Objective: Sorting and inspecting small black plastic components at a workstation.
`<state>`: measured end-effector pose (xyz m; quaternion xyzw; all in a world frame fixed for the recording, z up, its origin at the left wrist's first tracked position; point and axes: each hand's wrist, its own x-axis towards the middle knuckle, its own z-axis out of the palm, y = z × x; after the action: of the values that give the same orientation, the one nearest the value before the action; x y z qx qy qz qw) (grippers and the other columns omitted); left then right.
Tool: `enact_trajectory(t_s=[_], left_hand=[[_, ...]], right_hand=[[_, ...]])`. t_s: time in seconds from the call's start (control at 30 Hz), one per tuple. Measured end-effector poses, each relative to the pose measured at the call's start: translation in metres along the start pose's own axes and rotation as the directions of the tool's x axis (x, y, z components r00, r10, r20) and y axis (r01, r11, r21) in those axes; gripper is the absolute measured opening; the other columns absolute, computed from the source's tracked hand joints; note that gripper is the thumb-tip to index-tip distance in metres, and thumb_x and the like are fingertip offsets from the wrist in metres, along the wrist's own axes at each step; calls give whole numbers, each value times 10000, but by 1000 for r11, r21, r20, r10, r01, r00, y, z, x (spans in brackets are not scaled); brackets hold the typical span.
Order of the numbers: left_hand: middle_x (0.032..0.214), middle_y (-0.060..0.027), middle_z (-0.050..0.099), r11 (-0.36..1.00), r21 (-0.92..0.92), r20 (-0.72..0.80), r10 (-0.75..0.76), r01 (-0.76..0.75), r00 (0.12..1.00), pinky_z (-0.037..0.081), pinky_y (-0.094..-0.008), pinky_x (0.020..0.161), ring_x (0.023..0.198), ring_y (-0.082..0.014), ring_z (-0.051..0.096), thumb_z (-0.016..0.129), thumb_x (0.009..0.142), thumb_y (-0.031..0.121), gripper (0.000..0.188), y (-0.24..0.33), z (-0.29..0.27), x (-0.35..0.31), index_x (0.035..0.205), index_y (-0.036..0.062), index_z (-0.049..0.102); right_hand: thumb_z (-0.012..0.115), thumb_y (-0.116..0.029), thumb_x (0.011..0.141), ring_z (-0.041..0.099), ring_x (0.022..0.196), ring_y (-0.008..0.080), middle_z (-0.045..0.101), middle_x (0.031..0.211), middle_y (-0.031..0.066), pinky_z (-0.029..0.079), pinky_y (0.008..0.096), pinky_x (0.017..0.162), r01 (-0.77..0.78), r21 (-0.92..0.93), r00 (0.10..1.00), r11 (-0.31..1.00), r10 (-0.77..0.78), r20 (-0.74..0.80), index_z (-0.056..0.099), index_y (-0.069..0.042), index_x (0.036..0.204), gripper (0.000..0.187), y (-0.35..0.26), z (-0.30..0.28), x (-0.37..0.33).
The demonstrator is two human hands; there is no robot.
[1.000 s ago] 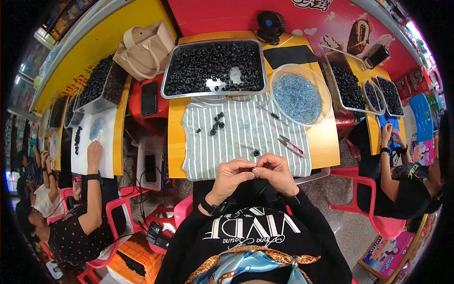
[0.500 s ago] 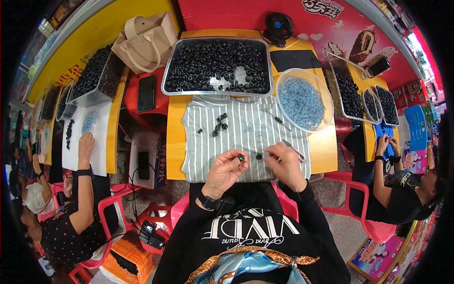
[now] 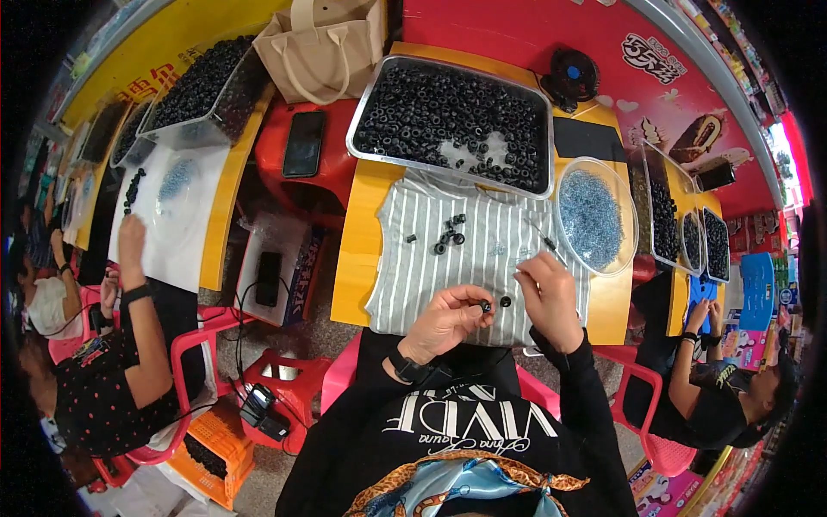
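Apparently at a picking step, the left hand point(image 3: 450, 320) pinches a small black part point(image 3: 485, 306) over the striped cloth point(image 3: 409, 289); the right hand point(image 3: 551, 297) half-curls near tiny blue pieces point(image 3: 497, 251), its hold unclear. The next move calls for a delicate touch.

Left hand point(image 3: 448, 323) and right hand point(image 3: 551, 297): fingertips together one second ago, now apart. Small round black plastic piece point(image 3: 485, 306): now in the left fingers alone, nearer the matching loose black ring point(image 3: 506, 302). Right fingertips: withdrawn from that ring, now near the thin bluish metal springs point(image 3: 523, 255). Pink-handled metal scissors: now hidden behind the right hand. Left-side co-worker's hand point(image 3: 131, 237): moved from the springs' clear tray point(image 3: 164, 205) to the curved row of black rings point(image 3: 133, 191).
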<state>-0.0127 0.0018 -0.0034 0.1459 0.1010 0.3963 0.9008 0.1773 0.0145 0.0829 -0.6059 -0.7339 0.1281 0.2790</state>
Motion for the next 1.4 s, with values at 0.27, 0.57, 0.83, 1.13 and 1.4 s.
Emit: enact_trajectory(t_s=[0.27,0.57,0.83,1.13,1.4], left_hand=[[1008,-134,639,998,51,75,23,-27,997,511,-339,793,873,-223,625,681,822,28,231,-2,-5,-2,1043,-21,633],[1004,-138,655,997,75,135,21,-31,991,511,-348,790,869,-219,627,696,820,44,235,-4,-5,-4,1038,-24,640],[997,-107,658,997,35,52,68,-70,996,505,-314,814,880,-191,631,662,846,26,242,-1,-4,-3,1078,-36,627],[1023,-114,660,991,107,-21,83,-80,996,539,-314,840,925,-180,644,644,866,-3,232,-4,-2,0,1096,-31,628],[990,-68,617,981,185,-72,70,-56,995,475,-229,707,822,-129,589,693,807,-27,232,-6,5,1,1038,-21,668]], right_hand=[[699,-80,749,613,734,328,587,806,129,470,411,619,280,265,896,923,-351,272,638,-25,875,150,-36,43,96],[709,-101,729,613,806,352,592,824,128,476,445,682,492,84,763,866,-476,438,617,-32,870,182,-34,95,112],[700,-29,795,586,661,105,610,733,55,462,237,591,-109,481,945,870,-59,321,637,11,871,106,-43,-16,57],[686,15,838,611,760,76,655,838,31,482,215,685,-364,862,924,352,249,289,634,6,899,80,-22,5,-47],[700,10,828,554,741,55,626,821,1,440,202,662,-344,919,918,192,275,286,647,-17,886,83,-10,23,-62]])
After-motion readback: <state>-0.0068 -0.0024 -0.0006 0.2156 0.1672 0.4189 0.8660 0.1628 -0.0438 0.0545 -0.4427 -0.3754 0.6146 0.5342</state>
